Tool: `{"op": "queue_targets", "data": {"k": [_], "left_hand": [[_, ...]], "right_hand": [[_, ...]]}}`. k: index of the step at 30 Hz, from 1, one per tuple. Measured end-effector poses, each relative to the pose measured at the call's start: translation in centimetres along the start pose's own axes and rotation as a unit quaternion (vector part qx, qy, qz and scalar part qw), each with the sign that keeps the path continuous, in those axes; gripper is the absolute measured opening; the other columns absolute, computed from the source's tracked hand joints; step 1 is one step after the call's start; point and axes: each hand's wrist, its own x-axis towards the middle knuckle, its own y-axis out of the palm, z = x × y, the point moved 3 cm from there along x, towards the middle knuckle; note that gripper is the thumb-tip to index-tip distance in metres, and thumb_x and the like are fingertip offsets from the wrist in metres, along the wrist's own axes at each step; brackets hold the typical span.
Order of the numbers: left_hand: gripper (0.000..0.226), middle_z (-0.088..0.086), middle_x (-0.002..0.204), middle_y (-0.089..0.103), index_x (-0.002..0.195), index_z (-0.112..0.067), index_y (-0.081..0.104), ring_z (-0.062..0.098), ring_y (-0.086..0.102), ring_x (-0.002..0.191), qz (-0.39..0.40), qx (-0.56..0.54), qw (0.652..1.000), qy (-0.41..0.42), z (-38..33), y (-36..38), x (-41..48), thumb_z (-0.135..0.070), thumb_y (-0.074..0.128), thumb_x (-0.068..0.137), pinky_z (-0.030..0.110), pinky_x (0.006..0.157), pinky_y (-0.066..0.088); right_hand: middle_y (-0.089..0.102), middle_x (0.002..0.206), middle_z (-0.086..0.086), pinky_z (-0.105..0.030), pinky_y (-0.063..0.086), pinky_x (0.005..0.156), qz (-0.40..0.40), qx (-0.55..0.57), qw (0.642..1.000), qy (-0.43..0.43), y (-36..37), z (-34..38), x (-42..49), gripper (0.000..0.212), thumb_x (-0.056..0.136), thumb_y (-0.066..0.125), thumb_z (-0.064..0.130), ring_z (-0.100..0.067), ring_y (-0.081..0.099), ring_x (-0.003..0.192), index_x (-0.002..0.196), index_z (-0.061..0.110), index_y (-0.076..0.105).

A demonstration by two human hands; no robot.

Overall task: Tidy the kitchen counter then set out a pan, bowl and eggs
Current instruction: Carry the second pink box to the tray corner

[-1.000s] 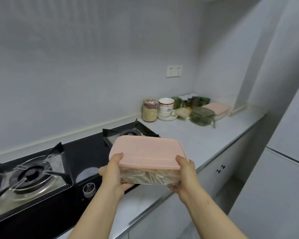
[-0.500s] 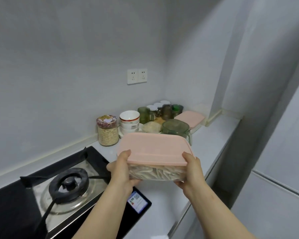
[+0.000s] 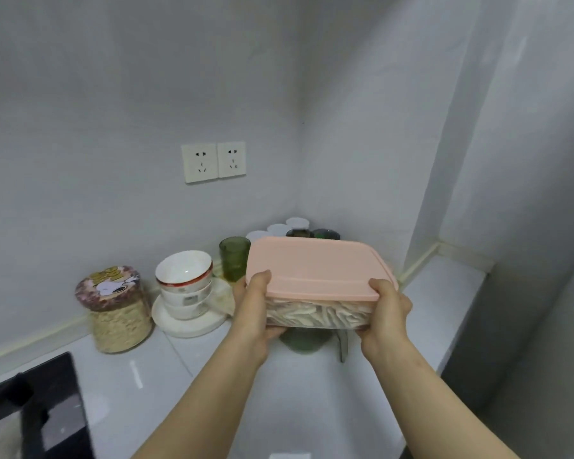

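Landmark: white double wall socket, set in the back wall above the counter.
Held container: clear rectangular plastic box with a pale pink lid, lid shut; was below and right of the socket, in the air above the white counter.
Box contents: pale, long, thin pieces, seen through the near wall; their kind could not be told.
Left hand: gripped the box's left end, thumb on the lid edge, fingers curled under the base.
Right hand: gripped the box's right end, thumb on the lid's near corner, fingers wrapped out of sight beneath.
Box and hands: box sat between the two hands, roughly level, both forearms reaching up to it.
Jar: round glass jar with a cartoon-printed lid, below and left of the socket; nearly full of beige flakes or grains.
Bowls: stacked white ceramic bowls with a red rim band, directly below the socket, standing on a round white plate; top bowl showed no contents.
Tumbler: green translucent glass tumbler, upright, below and just right of the socket; contents could not be told.
Corner group: white-lidded pots and dark green glassware, below and right of the socket, partly hidden behind the box.
Green vessel: green translucent container, on the counter under the box, mostly hidden.
Hob: black glass hob, far below and left of the socket.
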Motion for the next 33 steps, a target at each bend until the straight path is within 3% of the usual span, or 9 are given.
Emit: {"op": "queue_targets", "data": {"k": [4,8,10,14,18,20,23,27,33], "left_hand": [[0.040,0.008,0.112,0.062,0.126,-0.021,0.043,0.028,0.060,0.101,-0.042,-0.005,0.998,-0.037,0.3,5.2,4.2,-0.036,0.049,0.090,0.045,0.090,0.051],[0.044,0.009,0.087,0.069,0.097,-0.019,0.061,0.028,0.063,0.084,-0.007,0.022,0.995,-0.095,-0.1,9.6,7.9,-0.057,0.041,0.090,0.041,0.072,0.055],[0.046,0.009,0.081,0.070,0.099,-0.016,0.061,0.028,0.063,0.078,0.004,0.057,0.992,-0.112,0.0,10.8,9.6,-0.057,0.044,0.089,0.037,0.063,0.056],[0.041,0.011,0.095,0.064,0.117,-0.016,0.055,0.029,0.061,0.079,-0.027,0.094,0.988,-0.122,0.7,12.6,12.3,-0.042,0.053,0.085,0.038,0.064,0.053],[0.038,0.013,0.100,0.065,0.115,-0.017,0.053,0.029,0.062,0.079,-0.067,0.037,0.991,-0.110,2.3,14.1,14.2,-0.037,0.057,0.083,0.039,0.054,0.055],[0.020,0.010,0.088,0.063,0.104,-0.018,0.053,0.026,0.061,0.073,-0.093,0.019,0.992,-0.089,3.0,14.9,14.3,-0.030,0.055,0.087,0.041,0.064,0.056],[0.034,0.008,0.105,0.060,0.113,-0.020,0.043,0.030,0.060,0.090,-0.131,0.045,0.990,-0.037,4.5,15.3,15.0,-0.028,0.058,0.084,0.054,0.085,0.051],[0.056,0.008,0.114,0.050,0.131,-0.016,0.028,0.032,0.052,0.106,-0.124,0.071,0.988,-0.053,6.6,15.9,15.2,-0.031,0.057,0.085,0.053,0.098,0.044],[0.060,0.012,0.139,0.040,0.141,-0.013,0.024,0.037,0.050,0.111,-0.066,0.210,0.968,-0.120,7.3,15.9,16.2,-0.030,0.047,0.087,0.055,0.082,0.053]], "right_hand": [[0.053,0.097,-0.007,-0.041,0.047,0.080,-0.004,-0.017,1.000,0.007,-0.2,3.5,6.9,0.033,0.087,0.052,0.013,-0.023,0.055,0.080,0.116,0.016,0.036],[0.053,0.105,-0.012,-0.040,0.047,0.077,-0.013,-0.032,0.999,0.017,-0.4,6.4,13.4,0.039,0.084,0.054,0.011,-0.025,0.055,0.077,0.121,0.013,0.041],[0.054,0.102,-0.011,-0.032,0.046,0.066,-0.015,-0.030,0.999,0.016,-0.3,7.2,15.8,0.041,0.083,0.056,0.012,-0.021,0.054,0.071,0.122,0.012,0.043],[0.055,0.102,-0.009,-0.028,0.044,0.061,-0.019,-0.005,1.000,0.009,0.2,7.6,19.4,0.034,0.085,0.057,0.017,-0.022,0.056,0.078,0.115,0.011,0.043],[0.055,0.124,-0.009,-0.041,0.049,0.090,-0.007,-0.026,1.000,-0.010,1.0,5.5,21.5,0.053,0.082,0.063,0.017,-0.027,0.057,0.108,0.129,0.016,0.038],[0.053,0.130,-0.009,-0.044,0.047,0.098,0.001,-0.043,0.999,-0.012,1.3,4.5,21.9,0.066,0.081,0.064,0.013,-0.029,0.056,0.114,0.138,0.021,0.031],[0.049,0.129,-0.009,-0.036,0.046,0.093,-0.018,-0.060,0.998,-0.007,1.2,3.5,22.2,0.070,0.085,0.058,0.006,-0.027,0.054,0.110,0.145,0.019,0.023],[0.053,0.115,-0.006,-0.031,0.041,0.085,-0.021,-0.098,0.995,-0.027,0.6,2.8,21.9,0.056,0.086,0.049,-0.002,-0.021,0.051,0.098,0.137,0.013,0.034],[0.050,0.114,-0.003,-0.037,0.042,0.094,-0.021,-0.148,0.989,-0.020,-0.1,2.3,22.9,0.057,0.090,0.046,0.004,-0.022,0.049,0.102,0.143,0.018,0.030]]}}
